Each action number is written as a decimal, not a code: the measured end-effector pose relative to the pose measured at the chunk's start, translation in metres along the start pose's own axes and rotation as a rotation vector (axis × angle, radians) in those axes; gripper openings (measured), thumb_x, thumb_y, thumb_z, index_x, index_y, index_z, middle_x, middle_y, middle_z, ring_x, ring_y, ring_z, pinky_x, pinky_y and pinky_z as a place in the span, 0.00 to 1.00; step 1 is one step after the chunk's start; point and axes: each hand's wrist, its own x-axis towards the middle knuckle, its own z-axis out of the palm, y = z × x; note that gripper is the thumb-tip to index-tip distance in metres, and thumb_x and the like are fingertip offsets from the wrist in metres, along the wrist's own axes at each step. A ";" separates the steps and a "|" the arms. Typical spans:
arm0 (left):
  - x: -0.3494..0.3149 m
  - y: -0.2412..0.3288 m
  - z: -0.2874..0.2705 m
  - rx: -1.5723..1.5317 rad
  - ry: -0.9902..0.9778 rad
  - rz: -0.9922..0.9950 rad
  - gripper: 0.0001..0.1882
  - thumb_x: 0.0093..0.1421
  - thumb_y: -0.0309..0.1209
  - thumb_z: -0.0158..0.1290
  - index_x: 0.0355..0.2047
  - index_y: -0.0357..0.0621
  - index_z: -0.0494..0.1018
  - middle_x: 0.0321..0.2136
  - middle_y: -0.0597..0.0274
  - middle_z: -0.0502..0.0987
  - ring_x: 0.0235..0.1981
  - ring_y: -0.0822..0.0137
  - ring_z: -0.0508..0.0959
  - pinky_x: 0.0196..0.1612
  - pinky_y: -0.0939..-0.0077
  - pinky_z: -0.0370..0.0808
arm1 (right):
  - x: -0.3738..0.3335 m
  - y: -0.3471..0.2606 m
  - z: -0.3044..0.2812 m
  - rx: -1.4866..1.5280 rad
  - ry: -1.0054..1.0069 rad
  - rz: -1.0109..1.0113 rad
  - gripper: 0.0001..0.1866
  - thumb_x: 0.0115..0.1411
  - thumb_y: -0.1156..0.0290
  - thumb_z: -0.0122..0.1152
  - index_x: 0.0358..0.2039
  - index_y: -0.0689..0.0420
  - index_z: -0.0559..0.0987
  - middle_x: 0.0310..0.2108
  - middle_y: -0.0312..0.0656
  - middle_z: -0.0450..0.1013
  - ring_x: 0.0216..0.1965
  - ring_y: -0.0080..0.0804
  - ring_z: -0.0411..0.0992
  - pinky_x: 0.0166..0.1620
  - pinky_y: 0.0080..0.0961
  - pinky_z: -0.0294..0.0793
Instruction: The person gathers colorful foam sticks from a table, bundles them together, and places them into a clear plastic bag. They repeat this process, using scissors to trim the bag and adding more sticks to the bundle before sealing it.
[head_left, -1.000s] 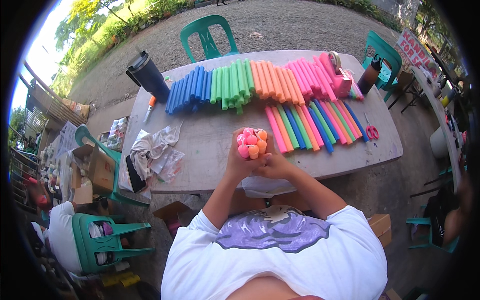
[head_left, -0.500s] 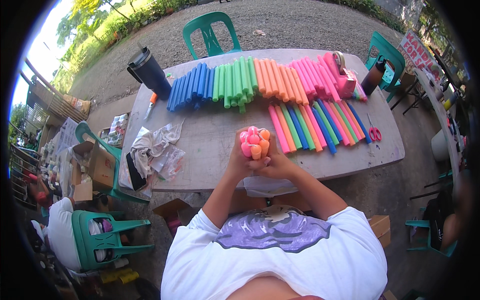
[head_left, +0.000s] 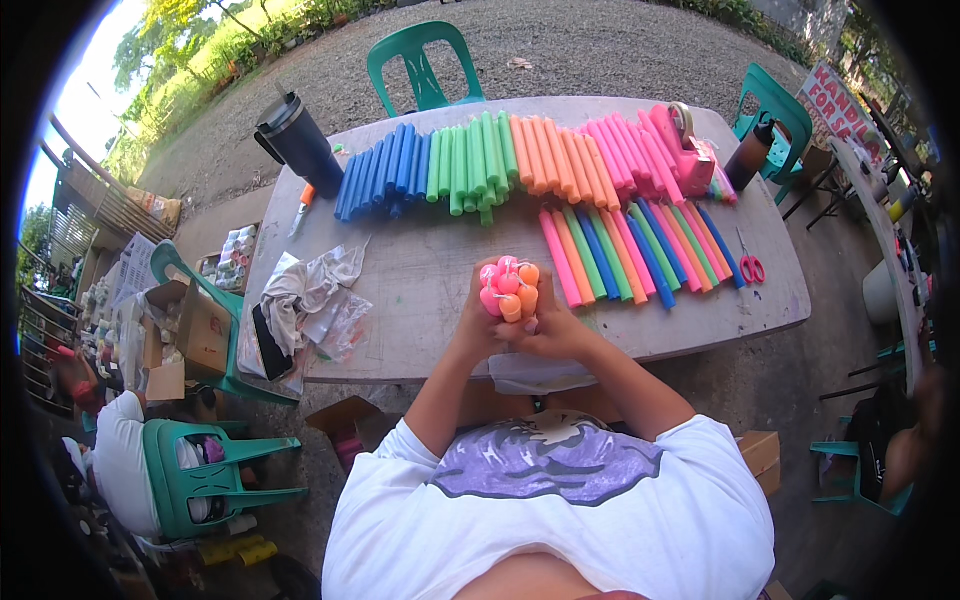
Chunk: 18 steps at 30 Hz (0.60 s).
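My left grip (head_left: 474, 320), right grip (head_left: 553, 331): wrapped round pink-and-orange candles (head_left: 509, 284) | likely to bunch them | far on surface (head_left: 420, 290): colour-sorted rows (head_left: 467, 175)

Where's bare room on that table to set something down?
The widest bare patch of table lies between the cloth, blue candles and left hand. A strip along the near right edge, below the scissors and multicoloured candles, is bare too. The far side is crowded, from the blue candles to the tape dispenser.

Pink and orange candles (head_left: 509, 286), bundled, ends upward
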 end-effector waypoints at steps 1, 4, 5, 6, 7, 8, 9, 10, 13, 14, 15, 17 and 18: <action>0.000 -0.008 -0.004 0.003 -0.012 0.026 0.44 0.40 0.36 0.72 0.56 0.40 0.62 0.51 0.58 0.66 0.51 0.62 0.71 0.55 0.68 0.69 | 0.000 0.000 0.001 0.007 0.000 -0.007 0.45 0.57 0.61 0.67 0.63 0.55 0.46 0.57 0.54 0.56 0.59 0.48 0.60 0.60 0.43 0.62; 0.004 -0.015 -0.006 0.063 0.003 0.091 0.38 0.41 0.39 0.70 0.50 0.41 0.66 0.45 0.63 0.71 0.45 0.68 0.73 0.49 0.72 0.72 | 0.002 0.002 0.004 -0.017 0.015 -0.067 0.43 0.57 0.60 0.67 0.62 0.55 0.47 0.56 0.53 0.56 0.59 0.48 0.60 0.60 0.42 0.61; 0.004 -0.016 -0.006 0.076 0.012 0.100 0.37 0.41 0.41 0.70 0.49 0.41 0.67 0.43 0.65 0.72 0.43 0.69 0.74 0.47 0.73 0.73 | 0.002 0.001 0.003 -0.036 0.001 -0.071 0.44 0.57 0.60 0.67 0.62 0.56 0.45 0.57 0.53 0.56 0.59 0.46 0.60 0.60 0.42 0.62; 0.005 -0.015 -0.006 0.090 0.021 0.108 0.36 0.41 0.42 0.70 0.48 0.41 0.68 0.42 0.66 0.74 0.42 0.71 0.75 0.45 0.74 0.73 | 0.003 0.001 0.001 -0.054 -0.013 -0.074 0.46 0.57 0.60 0.67 0.63 0.56 0.43 0.58 0.53 0.55 0.60 0.44 0.59 0.60 0.41 0.62; 0.004 -0.014 -0.005 0.088 0.026 0.107 0.36 0.42 0.43 0.69 0.48 0.41 0.68 0.42 0.66 0.73 0.42 0.71 0.75 0.45 0.74 0.73 | 0.003 0.000 0.000 -0.072 -0.027 -0.078 0.48 0.57 0.60 0.67 0.63 0.57 0.41 0.59 0.53 0.55 0.61 0.42 0.59 0.61 0.40 0.62; 0.004 -0.013 -0.005 0.075 0.031 0.105 0.36 0.42 0.44 0.69 0.48 0.41 0.68 0.42 0.66 0.73 0.42 0.71 0.75 0.45 0.74 0.74 | 0.003 0.003 0.000 -0.052 -0.032 -0.084 0.48 0.58 0.61 0.67 0.64 0.57 0.41 0.59 0.52 0.55 0.61 0.41 0.59 0.61 0.40 0.61; 0.004 -0.013 -0.004 0.063 0.036 0.105 0.36 0.43 0.44 0.68 0.48 0.41 0.68 0.42 0.66 0.73 0.42 0.71 0.75 0.45 0.73 0.74 | 0.004 0.005 0.001 -0.032 -0.037 -0.091 0.48 0.58 0.61 0.67 0.64 0.57 0.41 0.59 0.51 0.55 0.61 0.40 0.59 0.61 0.39 0.61; 0.005 -0.013 -0.003 0.039 0.043 0.104 0.36 0.43 0.45 0.68 0.48 0.41 0.68 0.42 0.65 0.73 0.42 0.71 0.75 0.45 0.73 0.74 | 0.004 0.006 0.000 -0.013 -0.041 -0.097 0.48 0.58 0.61 0.67 0.64 0.57 0.41 0.59 0.51 0.55 0.61 0.40 0.58 0.61 0.39 0.60; 0.003 -0.016 -0.003 0.021 0.057 0.104 0.35 0.44 0.44 0.67 0.49 0.41 0.68 0.42 0.65 0.73 0.42 0.71 0.75 0.45 0.73 0.74 | 0.004 -0.003 0.001 0.086 -0.012 -0.063 0.39 0.59 0.63 0.63 0.62 0.54 0.48 0.56 0.51 0.56 0.59 0.45 0.59 0.61 0.43 0.59; 0.003 -0.017 -0.003 0.023 0.062 0.105 0.34 0.44 0.44 0.67 0.49 0.41 0.68 0.42 0.65 0.73 0.42 0.70 0.75 0.45 0.73 0.74 | 0.004 -0.002 0.002 0.084 -0.012 -0.067 0.39 0.60 0.63 0.62 0.62 0.54 0.48 0.57 0.51 0.56 0.59 0.46 0.59 0.61 0.43 0.59; 0.002 -0.017 -0.004 0.008 0.028 0.077 0.35 0.45 0.42 0.66 0.50 0.41 0.66 0.45 0.63 0.71 0.45 0.68 0.73 0.48 0.71 0.72 | 0.003 -0.001 0.001 0.081 -0.010 -0.071 0.39 0.60 0.63 0.62 0.62 0.54 0.48 0.57 0.51 0.55 0.59 0.46 0.59 0.61 0.43 0.59; 0.001 -0.016 -0.007 -0.023 -0.038 0.021 0.37 0.46 0.36 0.66 0.54 0.40 0.63 0.50 0.58 0.65 0.51 0.62 0.70 0.56 0.67 0.67 | 0.003 0.001 0.000 0.086 -0.012 -0.066 0.38 0.60 0.64 0.61 0.62 0.53 0.48 0.57 0.51 0.55 0.60 0.46 0.58 0.62 0.43 0.58; 0.001 -0.017 -0.007 -0.004 -0.038 0.034 0.37 0.46 0.36 0.66 0.54 0.40 0.63 0.50 0.58 0.65 0.51 0.62 0.70 0.56 0.67 0.67 | 0.003 0.002 0.000 0.095 -0.016 -0.059 0.38 0.60 0.64 0.61 0.62 0.53 0.48 0.58 0.51 0.55 0.60 0.45 0.58 0.62 0.43 0.58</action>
